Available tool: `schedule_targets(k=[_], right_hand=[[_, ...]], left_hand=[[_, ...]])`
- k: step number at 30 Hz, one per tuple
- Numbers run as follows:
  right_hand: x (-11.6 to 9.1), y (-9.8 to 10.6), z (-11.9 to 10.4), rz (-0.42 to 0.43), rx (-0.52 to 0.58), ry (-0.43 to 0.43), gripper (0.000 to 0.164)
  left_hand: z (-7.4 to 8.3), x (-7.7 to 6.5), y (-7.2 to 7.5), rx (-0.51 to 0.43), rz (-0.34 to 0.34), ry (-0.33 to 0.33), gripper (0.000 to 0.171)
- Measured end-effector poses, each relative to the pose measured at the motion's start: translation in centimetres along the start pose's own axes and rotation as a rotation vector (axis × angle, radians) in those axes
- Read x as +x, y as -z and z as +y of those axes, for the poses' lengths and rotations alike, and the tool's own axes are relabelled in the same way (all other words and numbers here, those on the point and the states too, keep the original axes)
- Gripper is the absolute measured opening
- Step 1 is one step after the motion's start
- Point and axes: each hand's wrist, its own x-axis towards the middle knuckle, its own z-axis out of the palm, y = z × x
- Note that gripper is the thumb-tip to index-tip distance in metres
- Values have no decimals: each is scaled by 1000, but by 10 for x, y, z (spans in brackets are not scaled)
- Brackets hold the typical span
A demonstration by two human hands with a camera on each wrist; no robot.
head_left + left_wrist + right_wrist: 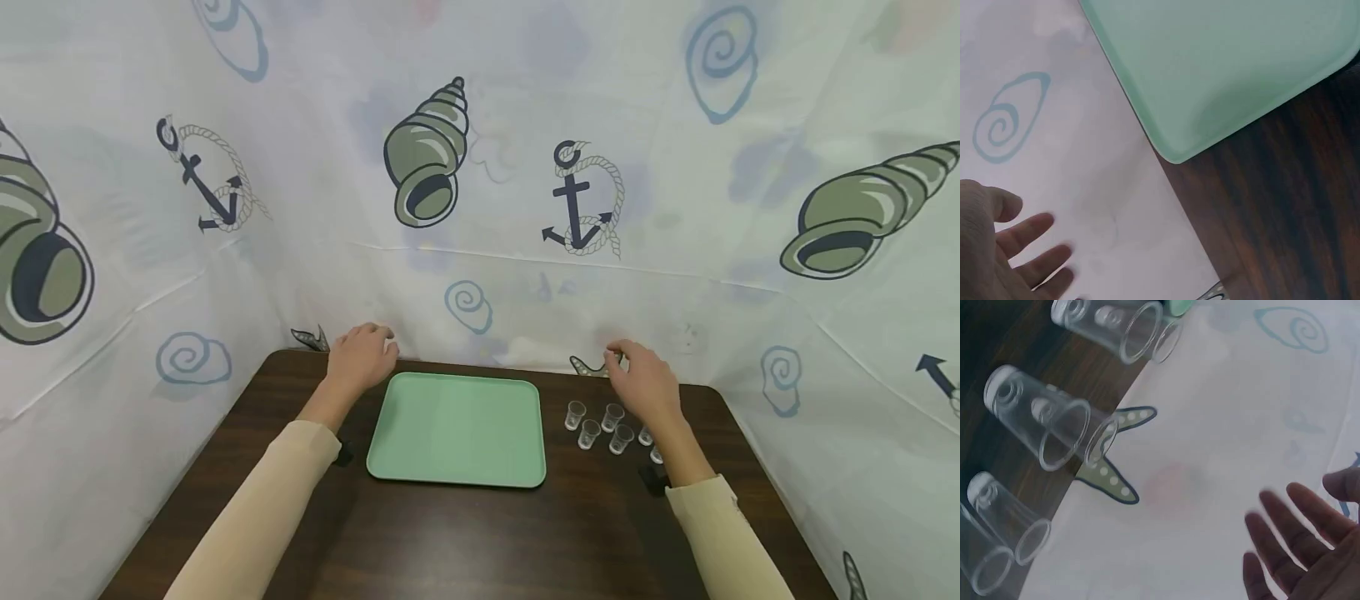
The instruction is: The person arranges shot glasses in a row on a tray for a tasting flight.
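A light green tray [459, 429] lies flat on the table. My left hand [363, 357] hovers above the table's far edge, off the tray's far left corner. In the left wrist view its relaxed fingers [1044, 265] are spread and hold nothing. My right hand [645, 379] hangs in the air above several small clear cups [620, 438], apart from them. The right wrist view shows that hand's loose fingers [1285, 540] with nothing in them. Upright cups stand in rows right of the tray; the hand and forearm partly hide the rightmost ones.
The dark wooden table [450, 542] is walled at the back and sides by a white cloth [517, 308] printed with shells, anchors and starfish. Dark wrist straps [655, 480] sit at the sleeve ends.
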Motion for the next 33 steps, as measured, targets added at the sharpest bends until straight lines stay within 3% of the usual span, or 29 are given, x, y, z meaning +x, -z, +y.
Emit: schedule_targets(k=[6,8,20,33], right_hand=[[-12,-1,-2,56,47,-20,33],[-15,-2,-2,49,51,-12,32],[-44,0,-11,-9,36,6,28],[-67,-8,-12,-145,-22,-42,23]], left_hand=[[-15,-8,-5,-90,-189,60,50],[-20,-11,-8,-115,-217,70,50],[-43,-29,-36,-164,-291,129,46],[-46,-36,-56,-181,-332,125,38]])
